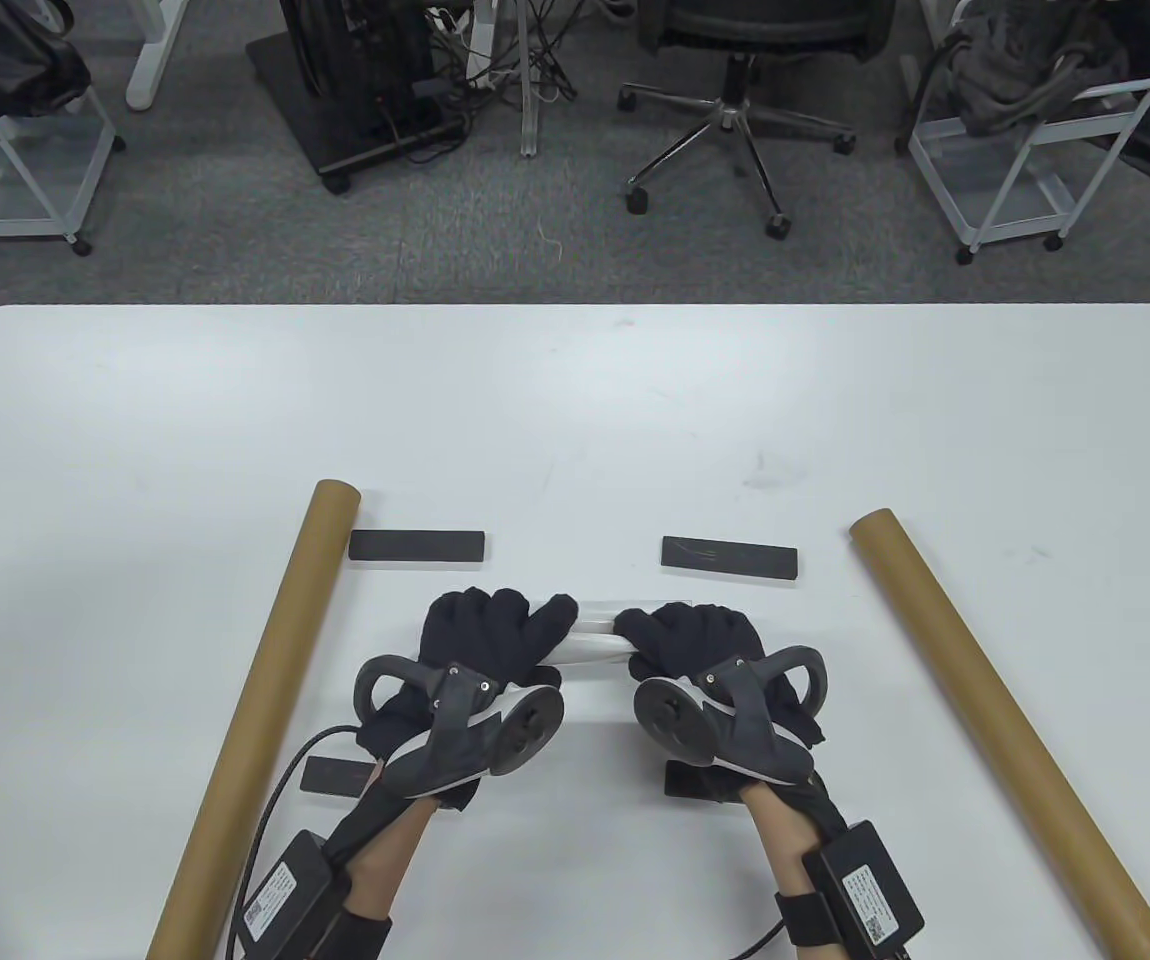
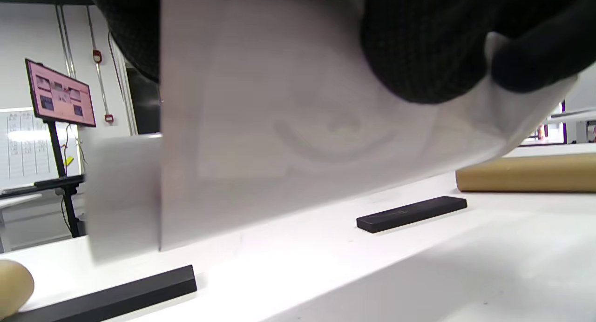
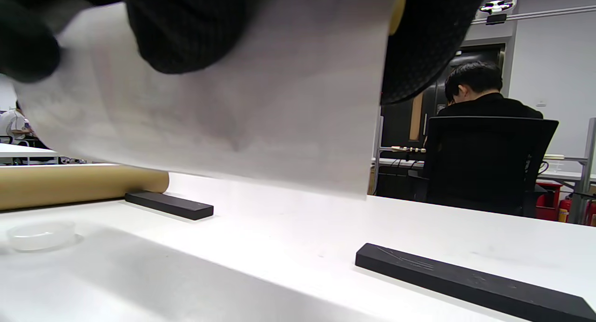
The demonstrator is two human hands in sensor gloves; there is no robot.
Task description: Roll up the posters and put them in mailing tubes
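Observation:
A rolled white poster (image 1: 595, 642) lies crosswise at the table's near middle. My left hand (image 1: 495, 630) grips its left part and my right hand (image 1: 690, 640) grips its right part, fingers curled over the roll. In the left wrist view the poster (image 2: 279, 126) fills the frame under my gloved fingers (image 2: 419, 57). The right wrist view shows the poster (image 3: 256, 103) the same way, held just above the tabletop. One brown mailing tube (image 1: 265, 700) lies to the left of my hands and another mailing tube (image 1: 995, 720) to the right.
Two black bars (image 1: 417, 545) (image 1: 728, 557) lie beyond my hands; two more bars (image 1: 335, 775) (image 1: 687, 780) sit near my wrists. A clear cap (image 3: 42, 233) rests on the table. A person on a chair (image 3: 484, 140) sits beyond the far edge.

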